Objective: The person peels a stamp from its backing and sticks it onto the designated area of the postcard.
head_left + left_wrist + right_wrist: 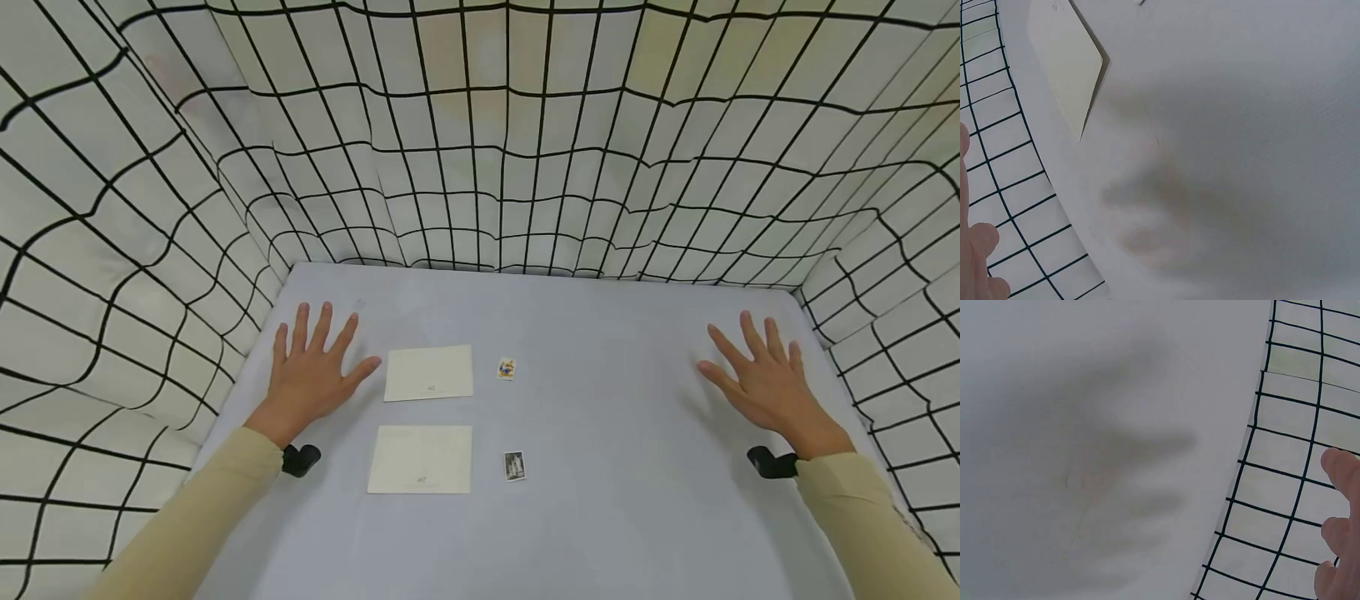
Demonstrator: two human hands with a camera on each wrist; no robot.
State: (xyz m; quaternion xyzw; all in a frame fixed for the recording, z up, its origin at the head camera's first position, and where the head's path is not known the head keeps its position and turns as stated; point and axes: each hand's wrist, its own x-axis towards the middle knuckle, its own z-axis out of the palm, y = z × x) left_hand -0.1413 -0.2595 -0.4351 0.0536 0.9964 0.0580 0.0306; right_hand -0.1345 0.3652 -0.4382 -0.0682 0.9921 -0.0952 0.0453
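Observation:
My left hand [309, 385] is spread with straight fingers over the left side of the white table, holding nothing. Its thumb tip is close to the left edge of the upper cream envelope or card [429, 373]. A second cream envelope or card [420, 460] lies nearer the front. To the right of the upper one is a small colourful stamp [506, 368]; beside the lower one lies a small black-and-white stamp [514, 467]. Far to the right, my right hand [765, 393] is likewise spread and holds nothing. In the left wrist view, part of a cream sheet [1066, 62] shows.
White walls with a black grid [487, 167] rise behind and on both sides of the table [600, 433]. A dark wrist device [302, 460] sits at the left cuff, and another one [772, 463] at the right cuff. Both hands cast soft shadows on the tabletop.

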